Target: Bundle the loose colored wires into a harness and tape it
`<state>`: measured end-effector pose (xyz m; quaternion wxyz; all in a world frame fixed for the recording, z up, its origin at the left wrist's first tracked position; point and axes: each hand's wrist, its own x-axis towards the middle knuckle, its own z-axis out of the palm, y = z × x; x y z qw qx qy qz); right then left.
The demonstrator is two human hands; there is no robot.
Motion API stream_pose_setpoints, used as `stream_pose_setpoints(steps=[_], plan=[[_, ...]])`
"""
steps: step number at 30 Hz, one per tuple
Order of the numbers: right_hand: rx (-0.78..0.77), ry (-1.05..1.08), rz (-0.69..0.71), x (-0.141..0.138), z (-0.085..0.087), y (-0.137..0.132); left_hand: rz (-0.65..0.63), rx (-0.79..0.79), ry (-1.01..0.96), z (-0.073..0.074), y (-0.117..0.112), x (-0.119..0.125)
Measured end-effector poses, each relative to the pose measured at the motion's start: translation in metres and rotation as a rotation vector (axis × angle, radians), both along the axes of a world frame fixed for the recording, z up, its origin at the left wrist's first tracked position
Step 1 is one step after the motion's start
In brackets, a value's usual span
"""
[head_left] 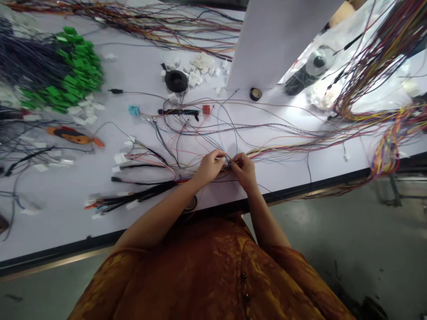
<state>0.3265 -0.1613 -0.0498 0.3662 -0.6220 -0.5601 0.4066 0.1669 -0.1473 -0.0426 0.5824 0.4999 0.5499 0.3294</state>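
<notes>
Near the table's front edge, my left hand point(211, 168) pinches thin wires, among them a blue one. My right hand point(244, 171) is closed on the same wire bundle point(287, 149) just to the right, the two sets of fingertips almost touching. The bundle runs off to the right in red, yellow and dark strands. To the left its branches end in black sleeves point(150, 192) and white connectors point(120, 158). Beyond my hands lie a light-blue connector point(134, 110) and a red connector point(206, 109) on loose wires. Which strands each hand grips is partly hidden by the fingers.
Green connectors point(78, 66) on dark wires are heaped at the far left, with an orange-handled tool point(71, 135) below. A black tape roll point(176, 81) and a smaller roll point(255, 94) lie at the back. A pale upright panel point(270, 40) stands behind; wire bundles point(373, 80) fill the right.
</notes>
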Motion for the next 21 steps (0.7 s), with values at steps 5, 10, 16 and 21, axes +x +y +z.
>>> stream_pose_setpoints(steps=[5,10,16,21], plan=[[0.001,0.104,-0.05,0.0007,-0.0066,-0.0026,0.021,-0.025,-0.026,-0.0029,0.0008,0.004],[-0.019,0.243,-0.064,0.0017,-0.0046,-0.0034,-0.003,-0.03,-0.027,-0.0026,-0.0007,0.004],[-0.069,0.161,-0.047,0.0007,-0.0036,-0.0016,0.025,0.028,-0.076,-0.0062,-0.0034,0.0037],[-0.039,-0.032,0.022,-0.0029,0.0004,-0.0008,0.001,0.246,0.134,-0.0037,-0.006,-0.0017]])
